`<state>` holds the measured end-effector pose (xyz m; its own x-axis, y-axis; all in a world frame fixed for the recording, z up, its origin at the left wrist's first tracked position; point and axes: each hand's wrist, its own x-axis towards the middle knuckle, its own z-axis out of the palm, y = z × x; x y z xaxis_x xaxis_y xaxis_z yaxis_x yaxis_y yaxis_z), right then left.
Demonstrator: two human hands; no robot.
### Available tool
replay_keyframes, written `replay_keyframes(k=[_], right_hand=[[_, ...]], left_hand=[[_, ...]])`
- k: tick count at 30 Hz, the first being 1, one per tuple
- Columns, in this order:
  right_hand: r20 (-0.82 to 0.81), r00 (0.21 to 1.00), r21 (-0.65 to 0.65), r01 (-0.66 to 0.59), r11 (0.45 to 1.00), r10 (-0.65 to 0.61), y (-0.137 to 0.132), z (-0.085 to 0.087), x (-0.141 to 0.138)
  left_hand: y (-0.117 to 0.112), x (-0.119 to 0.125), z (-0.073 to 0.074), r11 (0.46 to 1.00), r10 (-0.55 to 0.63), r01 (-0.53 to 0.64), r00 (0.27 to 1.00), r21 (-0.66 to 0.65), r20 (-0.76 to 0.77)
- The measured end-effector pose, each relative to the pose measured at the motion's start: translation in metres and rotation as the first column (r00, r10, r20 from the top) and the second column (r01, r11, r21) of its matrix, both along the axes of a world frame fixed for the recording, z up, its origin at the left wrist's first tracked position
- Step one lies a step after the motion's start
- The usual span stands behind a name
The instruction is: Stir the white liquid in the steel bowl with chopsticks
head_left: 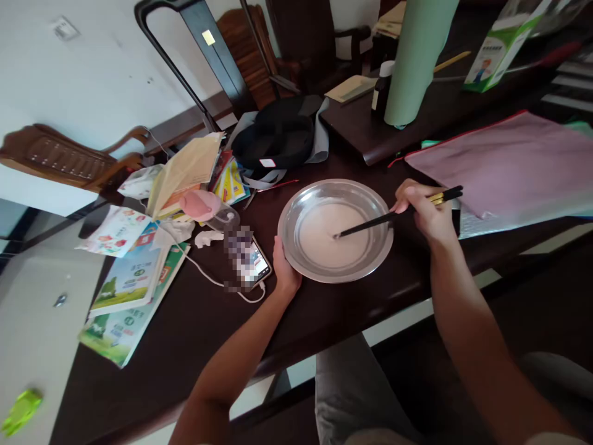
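Note:
A round metal bowl [296, 204] holding a whitish liquid stands on the dark wooden table [199, 321] in front of me. My left hand [283, 267] grips the bowl's near-left rim. My right hand [424, 211] is closed on a pair of black chopsticks [370, 224] at the bowl's right side. Their tips rest in the liquid near the bowl's middle.
A phone [252, 262] on a white cable lies just left of the bowl. Books [127, 278] and papers pile up further left. A black bag [278, 133] sits behind, a pink mesh folder [509, 161] to the right, a green cylinder [414, 62] beyond.

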<state>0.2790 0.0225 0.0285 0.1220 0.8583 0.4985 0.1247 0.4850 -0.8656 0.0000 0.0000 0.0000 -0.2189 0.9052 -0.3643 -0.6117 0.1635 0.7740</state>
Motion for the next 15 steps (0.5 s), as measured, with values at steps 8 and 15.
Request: replay_keyframes(k=[8,15], right_hand=[[0.067,0.995,0.015,0.072,0.997,-0.073,0.0014,0.0001,-0.0013],[0.171,0.973,-0.032,-0.149,0.988,0.153,-0.0007,0.0018,-0.0026]], left_hand=[[0.0,-0.0006,-0.0009,1.0,-0.005,0.005,1.0,-0.004,-0.007],[0.0002,-0.0015,-0.0012,1.0,0.016,-0.016,1.0,-0.008,-0.015]])
